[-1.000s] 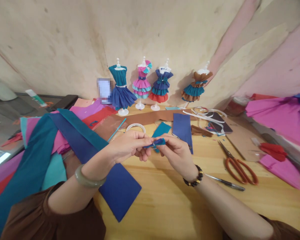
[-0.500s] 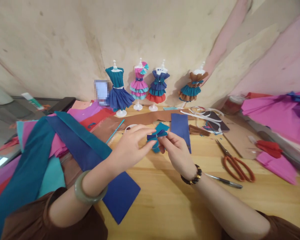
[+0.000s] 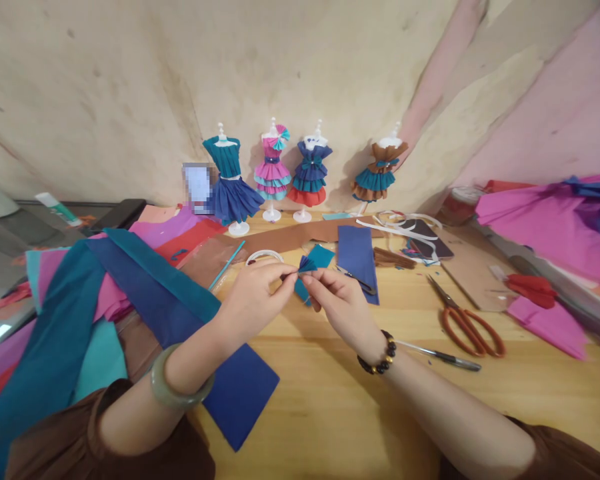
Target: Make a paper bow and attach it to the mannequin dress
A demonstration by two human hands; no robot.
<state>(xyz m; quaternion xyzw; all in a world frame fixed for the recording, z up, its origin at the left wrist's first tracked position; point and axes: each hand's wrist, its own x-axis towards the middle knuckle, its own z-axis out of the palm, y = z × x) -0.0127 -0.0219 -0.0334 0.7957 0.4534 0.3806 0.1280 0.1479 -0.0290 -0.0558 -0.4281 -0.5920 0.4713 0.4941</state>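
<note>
so both arms reach in from the bottom corners and angle toward each other over the table (image 3: 330, 400), meeting near the middle. the left hand (image 3: 255, 293) comes up on a slant, palm mostly hidden, with thumb and forefinger pinched together at the left edge of a small pleated blue-and-teal piece (image 3: 307, 265). the right hand (image 3: 337, 300) mirrors it, thumb and forefinger closed on the other side of the same piece, its other fingers curled in underneath. the fingertips of the two hands are really close, with the little fan shape poking up between them (kinda cute, honestly).

the left wrist has a pale green bangle (image 3: 180, 378), the right one a dark beaded bracelet (image 3: 379, 353), and both forearms come out of brown sleeves. just behind the pinched piece there's a teal strip (image 3: 323, 257) lying on the table. orange-handled scissors (image 3: 473, 323) and a pen (image 3: 450, 359) sit to the right of the right hand, and four small dress forms stand upright by the wall.
</note>
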